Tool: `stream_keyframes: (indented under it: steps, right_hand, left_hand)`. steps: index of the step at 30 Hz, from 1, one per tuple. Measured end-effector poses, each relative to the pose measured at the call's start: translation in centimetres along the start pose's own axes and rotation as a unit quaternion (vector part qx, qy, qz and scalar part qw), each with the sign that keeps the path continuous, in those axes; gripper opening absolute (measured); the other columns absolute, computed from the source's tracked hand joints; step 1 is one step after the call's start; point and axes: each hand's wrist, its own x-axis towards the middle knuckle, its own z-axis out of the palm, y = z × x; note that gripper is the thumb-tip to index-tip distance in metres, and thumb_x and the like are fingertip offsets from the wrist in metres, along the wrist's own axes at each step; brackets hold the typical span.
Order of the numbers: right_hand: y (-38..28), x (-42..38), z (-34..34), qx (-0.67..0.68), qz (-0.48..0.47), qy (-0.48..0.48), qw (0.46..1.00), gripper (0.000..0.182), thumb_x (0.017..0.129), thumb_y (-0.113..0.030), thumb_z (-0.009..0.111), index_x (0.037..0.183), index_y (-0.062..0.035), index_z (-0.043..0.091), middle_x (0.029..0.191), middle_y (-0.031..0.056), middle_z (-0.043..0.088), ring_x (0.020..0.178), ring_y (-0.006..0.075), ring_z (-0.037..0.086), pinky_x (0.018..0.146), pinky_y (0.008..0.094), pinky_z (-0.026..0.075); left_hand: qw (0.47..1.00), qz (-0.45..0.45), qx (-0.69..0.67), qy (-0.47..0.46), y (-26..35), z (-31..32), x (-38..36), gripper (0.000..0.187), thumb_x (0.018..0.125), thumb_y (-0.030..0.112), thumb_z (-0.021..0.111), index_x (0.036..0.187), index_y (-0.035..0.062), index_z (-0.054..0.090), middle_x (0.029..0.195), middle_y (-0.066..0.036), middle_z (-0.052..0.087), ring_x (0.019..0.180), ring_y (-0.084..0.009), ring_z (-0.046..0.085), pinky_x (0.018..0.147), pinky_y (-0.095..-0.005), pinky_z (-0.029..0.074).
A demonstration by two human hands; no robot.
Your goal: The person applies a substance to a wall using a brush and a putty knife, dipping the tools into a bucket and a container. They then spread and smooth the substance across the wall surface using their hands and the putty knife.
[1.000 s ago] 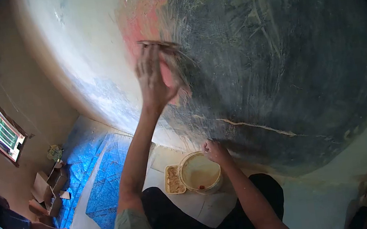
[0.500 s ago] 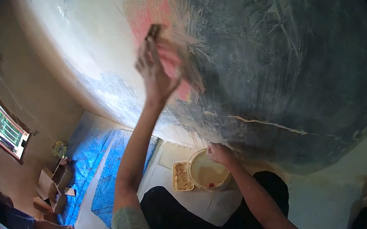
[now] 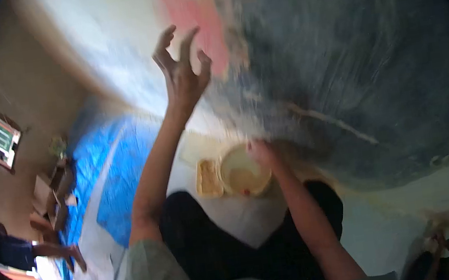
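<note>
My left hand (image 3: 184, 71) is raised in front of the wall (image 3: 351, 66), beside its pink patch (image 3: 205, 35). Its fingers are spread and bent, and I see nothing between them. Down by the foot of the wall, my right hand (image 3: 261, 152) has its fingers curled at the rim of a round pale bucket (image 3: 222, 181). Murky tan liquid (image 3: 241, 178) lies inside, with a small red spot near the near edge. Touching the bucket's left side is a yellowish rectangular tub (image 3: 200, 180) with tan contents.
The wall bulges through the lens, dark grey at right and whitish at left, with a pale crack (image 3: 335, 121). A blue tarp (image 3: 124, 193) covers floor at left, near cardboard pieces (image 3: 44, 189). Another person's bare foot (image 3: 76, 257) shows at far left. My knees flank the bucket.
My left hand has come away from the pink patch, its fingers spreading; the dark piece at its fingertips no longer shows. The view has shifted. My right hand stays at the bucket rim.
</note>
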Motion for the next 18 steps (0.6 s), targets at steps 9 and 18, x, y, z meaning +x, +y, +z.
stream_keyframes:
  steps: [9, 18]
  right_hand:
    - [-1.8, -1.9, -3.4, 0.019, -0.004, -0.083, 0.996, 0.029, 0.077, -0.025, 0.06, 0.095, -0.0027, 0.056, 0.096, 0.0216, 0.061, 0.09, 0.0366, 0.059, 0.077, 0.0451, 0.046]
    - [-4.9, -4.1, -4.6, -0.108, -0.033, -0.178, 0.978, 0.037, 0.081, -0.032, 0.058, 0.106, -0.0052, 0.056, 0.1, 0.0174, 0.063, 0.093, 0.0331, 0.06, 0.082, 0.0401, 0.046]
  left_hand:
    - [0.86, -0.272, -0.001, -0.432, -15.9, -1.2, -25.6, 0.046, 0.076, -0.002, 0.051, 0.121, 0.0055, 0.049, 0.104, -0.015, 0.063, 0.09, -0.0234, 0.063, 0.075, -0.0355, 0.05]
    - [0.638, -0.087, 0.074, -0.762, -23.0, -2.4, -36.6, 0.027, 0.069, 0.006, 0.062, 0.095, 0.015, 0.061, 0.102, -0.012, 0.06, 0.098, -0.031, 0.058, 0.079, -0.0411, 0.048]
